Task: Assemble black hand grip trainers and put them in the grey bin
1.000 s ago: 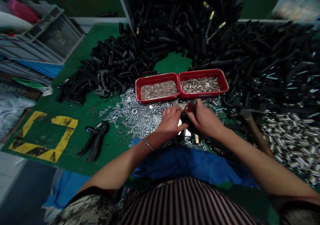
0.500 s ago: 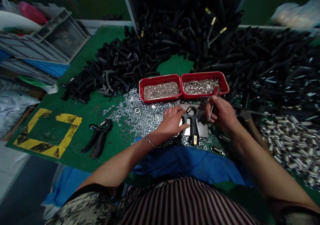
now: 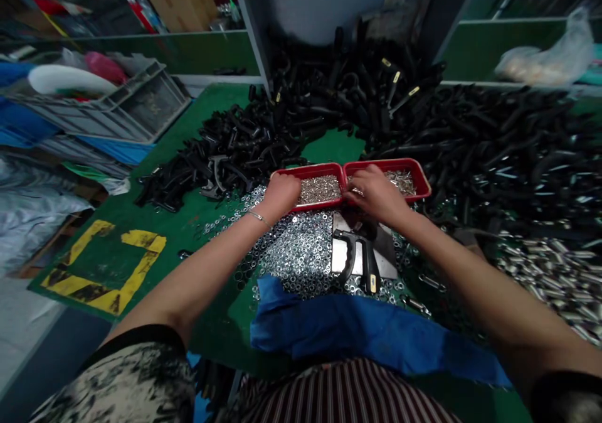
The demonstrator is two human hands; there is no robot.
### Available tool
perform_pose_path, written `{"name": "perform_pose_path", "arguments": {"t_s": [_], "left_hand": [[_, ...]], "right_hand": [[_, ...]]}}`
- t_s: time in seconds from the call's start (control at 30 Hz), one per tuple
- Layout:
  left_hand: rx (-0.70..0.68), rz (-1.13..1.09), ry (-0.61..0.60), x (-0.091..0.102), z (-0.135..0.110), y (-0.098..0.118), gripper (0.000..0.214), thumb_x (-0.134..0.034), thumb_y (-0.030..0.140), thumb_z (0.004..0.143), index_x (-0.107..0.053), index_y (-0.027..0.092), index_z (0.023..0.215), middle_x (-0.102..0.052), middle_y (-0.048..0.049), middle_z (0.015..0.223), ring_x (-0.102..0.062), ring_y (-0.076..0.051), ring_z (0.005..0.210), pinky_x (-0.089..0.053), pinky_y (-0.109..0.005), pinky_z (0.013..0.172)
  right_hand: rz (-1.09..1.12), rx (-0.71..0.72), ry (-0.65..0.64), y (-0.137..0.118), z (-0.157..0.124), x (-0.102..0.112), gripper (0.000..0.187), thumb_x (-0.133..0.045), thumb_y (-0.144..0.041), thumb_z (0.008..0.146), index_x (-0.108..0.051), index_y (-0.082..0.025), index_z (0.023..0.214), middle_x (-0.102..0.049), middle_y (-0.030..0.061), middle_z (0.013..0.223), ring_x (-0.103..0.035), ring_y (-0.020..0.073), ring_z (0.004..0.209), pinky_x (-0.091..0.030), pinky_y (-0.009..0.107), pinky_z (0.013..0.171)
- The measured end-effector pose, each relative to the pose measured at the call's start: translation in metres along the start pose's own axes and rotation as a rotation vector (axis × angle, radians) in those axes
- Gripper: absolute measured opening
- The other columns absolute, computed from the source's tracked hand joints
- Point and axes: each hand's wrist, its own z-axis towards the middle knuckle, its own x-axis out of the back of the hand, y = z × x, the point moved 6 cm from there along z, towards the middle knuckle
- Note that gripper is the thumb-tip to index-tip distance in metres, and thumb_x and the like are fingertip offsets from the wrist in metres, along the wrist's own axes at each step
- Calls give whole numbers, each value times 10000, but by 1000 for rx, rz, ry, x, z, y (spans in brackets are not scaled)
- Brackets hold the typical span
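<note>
My left hand reaches into the left red tray of small silver screws, its fingers curled down into them. My right hand is over the right red tray of silver pins, fingers bent onto the pins. What either hand grips is hidden. Below the trays a black plier-like handle lies on a grey metal plate, with no hand on it. Loose silver washers cover the green mat around it.
Big heaps of black handles fill the back and right of the green table. Silver sleeves lie at right. A blue cloth drapes the near edge. Yellow tape marks and a grey crate are at left.
Both hands left the handle on the plate and moved forward into the red trays. The red-handled tool is gone from my right hand. The view tilted up.
</note>
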Motion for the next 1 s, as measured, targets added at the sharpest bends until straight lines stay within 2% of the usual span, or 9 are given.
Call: {"name": "perform_pose_path", "arguments": {"t_s": [0.1, 0.2, 0.47, 0.57, 0.63, 0.7, 0.8, 0.9, 1.0], "left_hand": [[3, -5, 74, 1, -11, 7, 296, -457, 143, 941, -719, 65, 1056, -725, -207, 1067, -654, -315, 1032, -442, -459, 984], [80, -73, 74, 1, -16, 4, 269, -491, 183, 957, -704, 52, 1054, -721, -219, 1051, -664, -321, 1013, -471, -448, 945], [67, -255, 281, -2, -15, -2, 236, -484, 157, 962, -713, 117, 999, -716, -159, 1008, -645, -290, 1023, -482, -455, 976], [87, -433, 364, -6, -16, -9, 198, -521, 148, 946, -712, 142, 998, -733, -122, 1012, -656, -261, 993, -506, -425, 955], [100, -556, 473, -3, -21, -15, 172, -547, 154, 940, -711, 169, 990, -738, -91, 1025, -656, -238, 1002, -513, -402, 961], [118, -660, 578, 3, -30, -22, 157, -568, 157, 933, -715, 194, 975, -735, -61, 1013, -657, -211, 991, -518, -377, 956], [150, -757, 675, 15, -51, -30, 146, -601, 171, 919, -727, 212, 979, -721, -38, 989, -654, -187, 964, -528, -348, 922], [169, -860, 679, 20, -73, -31, 129, -651, 211, 897, -724, 217, 1003, -722, -28, 997, -656, -172, 936, -538, -326, 885], [195, -1039, 610, 13, -89, -20, 133, -700, 251, 866, -697, 199, 988, -732, -22, 947, -666, -151, 835, -550, -288, 788]], "right_hand": [[-118, 107, -116, -15, 54, -35, 209, -559, -193, 943, -747, -162, 859, -671, 109, 887, -526, 265, 944, -398, 420, 888], [-135, 94, -201, -13, 79, -57, 147, -617, -145, 883, -762, -127, 879, -693, 129, 941, -510, 266, 967, -392, 388, 850], [-120, 23, -100, 2, 80, -75, 198, -507, -132, 940, -696, -105, 993, -708, 158, 1014, -560, 283, 994, -407, 405, 885], [-18, -53, -21, 5, 84, -71, 186, -479, -97, 936, -646, -116, 1015, -708, 150, 1010, -579, 276, 979, -420, 408, 890], [153, -89, 37, 7, 82, -60, 137, -512, -93, 919, -622, -151, 977, -703, 112, 988, -590, 249, 951, -441, 385, 867], [388, -134, 108, 10, 67, -42, 70, -572, -123, 903, -607, -177, 930, -695, 71, 949, -603, 210, 893, -465, 355, 826], [671, -276, 227, 20, 13, -18, 65, -660, -234, 888, -614, -192, 907, -687, 39, 901, -612, 173, 794, -486, 340, 760], [755, -446, 208, 29, -63, -16, 140, -680, -331, 883, -632, -201, 903, -688, 33, 866, -623, 175, 757, -492, 348, 721], [688, -493, 137, 26, -121, -26, 147, -666, -340, 886, -662, -205, 944, -703, 36, 899, -643, 190, 810, -493, 355, 753]]}}
